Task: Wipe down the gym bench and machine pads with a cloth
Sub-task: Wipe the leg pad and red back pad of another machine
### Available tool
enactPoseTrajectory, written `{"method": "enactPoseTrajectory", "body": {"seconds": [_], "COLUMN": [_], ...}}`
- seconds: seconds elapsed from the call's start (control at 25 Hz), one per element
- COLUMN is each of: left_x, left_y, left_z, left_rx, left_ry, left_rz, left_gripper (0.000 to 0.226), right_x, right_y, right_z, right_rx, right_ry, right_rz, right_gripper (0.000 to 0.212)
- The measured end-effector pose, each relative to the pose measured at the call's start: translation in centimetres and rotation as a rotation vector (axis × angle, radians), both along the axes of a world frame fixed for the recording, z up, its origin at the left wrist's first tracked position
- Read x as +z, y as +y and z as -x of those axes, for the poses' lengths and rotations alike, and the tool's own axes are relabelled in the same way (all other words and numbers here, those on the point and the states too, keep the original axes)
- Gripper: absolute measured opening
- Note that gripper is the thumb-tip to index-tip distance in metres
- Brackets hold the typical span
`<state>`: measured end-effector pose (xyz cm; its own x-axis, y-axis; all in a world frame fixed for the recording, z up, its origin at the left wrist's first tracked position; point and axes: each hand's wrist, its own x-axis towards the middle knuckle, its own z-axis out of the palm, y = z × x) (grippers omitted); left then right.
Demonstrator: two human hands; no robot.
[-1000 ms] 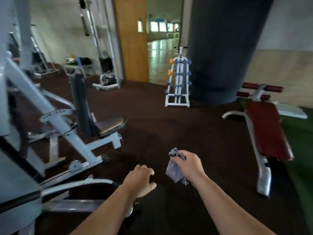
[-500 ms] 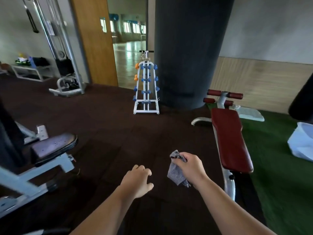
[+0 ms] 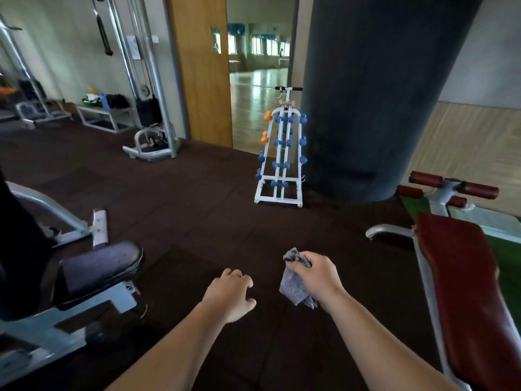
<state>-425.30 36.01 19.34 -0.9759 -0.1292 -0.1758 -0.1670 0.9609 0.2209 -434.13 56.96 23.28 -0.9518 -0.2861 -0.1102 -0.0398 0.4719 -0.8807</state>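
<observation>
One grey cloth (image 3: 296, 283) hangs bunched from the right hand (image 3: 317, 277), whose fingers are clamped together on its upper folds; it is held in the air above the dark rubber floor (image 3: 197, 198), touching no pad. The left hand (image 3: 229, 294) is empty beside it, fingers loosely curled and slightly apart. To the right, the red sit-up bench (image 3: 465, 292) runs along the floor's right edge, where the green turf (image 3: 504, 255) begins; to the left, the dark seat pad (image 3: 101, 266) of a grey-framed machine stands near the left edge. Farther off, a white dumbbell rack (image 3: 282, 159) stands beside the dark pillar (image 3: 375, 94).

Step in hand, as judged: transit between surfaces, no wiping under way. The next move calls for closing on a pad, probably the red bench, and spreading the cloth flat against it.

Compared with half a second ago, the view has swung left: the bench lies nearer the right margin, the seat pad shows more fully, and both hands keep the same pose.
</observation>
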Motion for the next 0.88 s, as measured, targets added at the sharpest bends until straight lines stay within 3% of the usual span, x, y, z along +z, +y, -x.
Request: {"method": "enactPoseTrajectory", "body": {"seconds": [0.24,0.52,0.88], "left_x": [-0.3,-0.5,-2.7], "left_y": [-9.2,-20.4,-36.0], "left_z": [10.3,18.6,17.8], "left_rx": [0.135,0.438,0.798], "left_ry": [-0.024,-0.046,-0.019], "left_rz": [0.01,-0.026,-0.085], "left_gripper": [0.05,0.05,0.052], "right_x": [-0.8,-1.7,-4.7], "right_y": [-10.5,-26.4,-50.5], "right_z": [13.1,26.1,28.4], "right_rx": [0.152,0.493,0.849], "right_ry": [-0.003,0.003,0.062], "right_rz": [-0.044,-0.124,-0.201], "right_gripper": [0.014,0.013,0.01]}}
